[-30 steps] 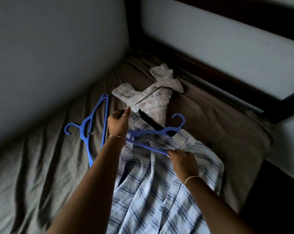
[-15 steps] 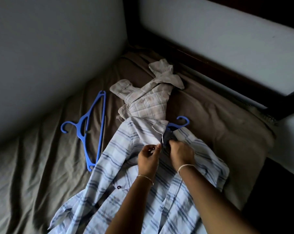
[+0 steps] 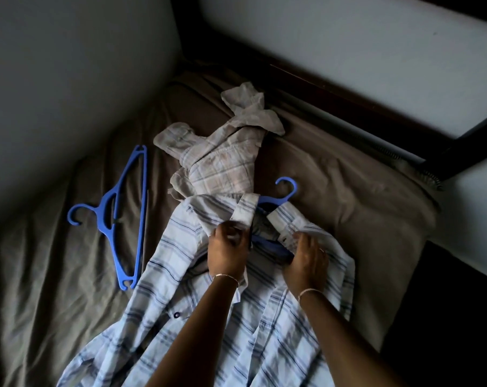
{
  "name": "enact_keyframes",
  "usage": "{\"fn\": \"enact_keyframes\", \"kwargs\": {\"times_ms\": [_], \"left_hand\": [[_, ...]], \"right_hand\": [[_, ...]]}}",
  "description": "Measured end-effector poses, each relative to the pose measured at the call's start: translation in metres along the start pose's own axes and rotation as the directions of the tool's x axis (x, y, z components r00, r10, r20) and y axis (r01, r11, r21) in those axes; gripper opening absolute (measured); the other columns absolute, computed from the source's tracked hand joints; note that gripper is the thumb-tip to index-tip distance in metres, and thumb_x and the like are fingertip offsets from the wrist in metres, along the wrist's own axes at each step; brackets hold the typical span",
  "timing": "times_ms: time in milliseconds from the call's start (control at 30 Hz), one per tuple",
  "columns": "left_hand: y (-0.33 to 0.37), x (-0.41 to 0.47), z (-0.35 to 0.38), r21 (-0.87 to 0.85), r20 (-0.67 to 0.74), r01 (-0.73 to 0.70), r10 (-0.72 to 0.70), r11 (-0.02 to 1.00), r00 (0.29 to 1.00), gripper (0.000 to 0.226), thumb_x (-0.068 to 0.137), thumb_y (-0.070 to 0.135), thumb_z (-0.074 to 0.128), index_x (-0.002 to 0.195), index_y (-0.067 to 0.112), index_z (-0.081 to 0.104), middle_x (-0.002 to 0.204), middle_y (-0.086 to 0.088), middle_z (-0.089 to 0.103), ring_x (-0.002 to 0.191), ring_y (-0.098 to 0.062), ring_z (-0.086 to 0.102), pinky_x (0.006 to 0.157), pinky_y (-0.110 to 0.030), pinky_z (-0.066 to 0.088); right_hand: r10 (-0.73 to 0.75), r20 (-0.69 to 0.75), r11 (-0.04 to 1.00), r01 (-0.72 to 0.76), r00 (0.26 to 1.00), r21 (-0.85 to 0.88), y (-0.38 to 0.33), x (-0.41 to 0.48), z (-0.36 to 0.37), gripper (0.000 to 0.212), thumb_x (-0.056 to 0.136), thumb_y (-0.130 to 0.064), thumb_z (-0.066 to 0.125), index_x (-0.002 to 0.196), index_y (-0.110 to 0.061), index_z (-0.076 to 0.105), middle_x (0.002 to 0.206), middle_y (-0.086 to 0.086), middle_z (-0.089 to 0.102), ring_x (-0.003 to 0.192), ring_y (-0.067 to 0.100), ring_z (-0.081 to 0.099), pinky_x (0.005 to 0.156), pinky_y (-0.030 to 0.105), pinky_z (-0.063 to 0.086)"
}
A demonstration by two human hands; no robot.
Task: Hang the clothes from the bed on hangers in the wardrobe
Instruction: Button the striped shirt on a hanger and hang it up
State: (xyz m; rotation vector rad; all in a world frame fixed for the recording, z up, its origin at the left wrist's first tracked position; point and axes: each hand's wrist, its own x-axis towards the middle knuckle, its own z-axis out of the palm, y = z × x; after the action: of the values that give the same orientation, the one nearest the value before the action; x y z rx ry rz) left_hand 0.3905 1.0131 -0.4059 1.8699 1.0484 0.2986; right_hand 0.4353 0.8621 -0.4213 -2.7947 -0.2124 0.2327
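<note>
My left hand (image 3: 227, 251) pinches the left collar edge of the striped shirt (image 3: 180, 303); my right hand (image 3: 306, 262) grips the right edge. The shirt lies on the bed (image 3: 41, 303), blue hanger (image 3: 275, 200) inside, hook toward 1 o'clock. Spare hanger (image 3: 105, 216) at 9 o'clock, plaid shirt (image 3: 222, 163) at 12.

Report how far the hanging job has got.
Done: a blue hanger sits inside the striped shirt, its hook poking out at the collar. In hand: left hand and right hand grip the shirt's front edges near the collar. Left: carry this shirt to the wardrobe, which is out of view; the plaid shirt lies crumpled on the bed, with a spare hanger beside it, unused.
</note>
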Motion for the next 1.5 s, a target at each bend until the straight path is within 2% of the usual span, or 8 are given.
{"fn": "enact_keyframes", "kwargs": {"times_ms": [167,333,533,700,900,1100,1267,1500], "left_hand": [[0.015,0.013,0.010,0.365,-0.097,-0.119,0.165,0.923,0.981,0.056,0.072,0.034,0.076,0.119,0.012,0.056,0.122,-0.017,0.053,0.114,-0.037,0.047,0.094,-0.045,0.037],[0.037,0.043,0.019,0.561,0.146,-0.452,0.455,0.693,0.878,0.055,0.080,0.054,0.047,0.122,0.021,0.058,0.124,-0.003,0.059,0.119,-0.028,0.051,0.097,-0.045,0.036],[0.068,0.082,0.047,0.612,0.586,-0.582,0.188,0.535,0.788,0.038,0.094,0.043,0.048,0.126,0.023,0.053,0.130,-0.004,0.057,0.125,-0.024,0.048,0.109,-0.040,0.022],[0.074,0.090,0.056,0.620,0.643,-0.638,0.171,0.456,0.747,0.034,0.093,0.037,0.054,0.124,0.024,0.055,0.131,-0.006,0.053,0.120,-0.029,0.053,0.101,-0.041,0.031],[0.083,0.098,0.064,0.552,0.495,-0.515,0.239,0.656,0.835,0.033,0.092,0.034,0.056,0.124,0.023,0.054,0.130,-0.009,0.046,0.116,-0.033,0.051,0.090,-0.047,0.045],[0.081,0.096,0.076,0.561,0.428,-0.508,0.297,0.654,0.854,0.032,0.091,0.027,0.059,0.122,0.019,0.058,0.137,-0.012,0.040,0.122,-0.035,0.040,0.090,-0.049,0.046],[0.050,0.062,0.056,0.370,-0.028,-0.400,0.441,0.838,0.897,0.026,0.082,0.025,0.069,0.107,0.020,0.067,0.116,-0.008,0.059,0.105,-0.031,0.051,0.084,-0.041,0.044],[-0.024,-0.026,0.028,-0.098,-0.213,-0.006,-0.015,0.995,0.977,0.014,0.090,0.019,0.066,0.080,0.010,0.065,0.072,-0.005,0.067,0.066,-0.013,0.061,0.062,-0.022,0.044]], "right_hand": [[0.077,-0.001,0.964,-0.074,0.997,0.256,0.011,0.001,0.005,0.013,0.080,-0.008,0.059,0.091,-0.007,0.065,0.091,0.015,0.068,0.083,0.036,0.065,0.065,0.037,0.048],[0.132,-0.040,0.922,-0.107,0.990,0.373,0.013,-0.009,0.006,0.039,0.082,-0.040,0.043,0.086,-0.006,0.061,0.086,0.015,0.065,0.080,0.036,0.063,0.065,0.040,0.050],[-0.075,-0.196,0.997,0.079,0.978,0.016,0.013,0.002,0.004,0.027,0.080,-0.042,0.053,0.067,-0.019,0.059,0.091,0.006,0.061,0.087,0.030,0.059,0.071,0.040,0.043],[-0.034,-0.408,0.985,0.100,0.912,0.142,0.002,0.006,0.001,0.044,0.100,-0.035,0.034,0.069,-0.012,0.056,0.080,0.011,0.059,0.075,0.034,0.056,0.071,0.040,0.035],[0.099,-0.428,0.934,0.065,0.898,0.351,0.003,-0.006,-0.001,0.037,0.097,-0.025,0.037,0.104,-0.005,0.067,0.085,0.013,0.073,0.066,0.033,0.066,0.049,0.029,0.046],[0.121,-0.260,0.828,0.047,0.958,0.558,0.002,-0.003,0.015,0.032,0.095,-0.032,0.048,0.112,-0.015,0.070,0.098,0.001,0.074,0.086,0.015,0.070,0.070,0.025,0.053],[0.182,-0.101,0.745,-0.071,0.978,0.663,0.002,-0.006,0.031,0.013,0.086,-0.014,0.066,0.097,-0.020,0.065,0.085,-0.003,0.069,0.078,0.016,0.066,0.069,0.029,0.051],[0.213,-0.256,0.833,-0.039,0.943,0.552,-0.004,-0.016,0.031,0.020,0.081,-0.018,0.076,0.074,-0.015,0.058,0.075,0.001,0.056,0.066,0.019,0.052,0.062,0.023,0.036]]}}
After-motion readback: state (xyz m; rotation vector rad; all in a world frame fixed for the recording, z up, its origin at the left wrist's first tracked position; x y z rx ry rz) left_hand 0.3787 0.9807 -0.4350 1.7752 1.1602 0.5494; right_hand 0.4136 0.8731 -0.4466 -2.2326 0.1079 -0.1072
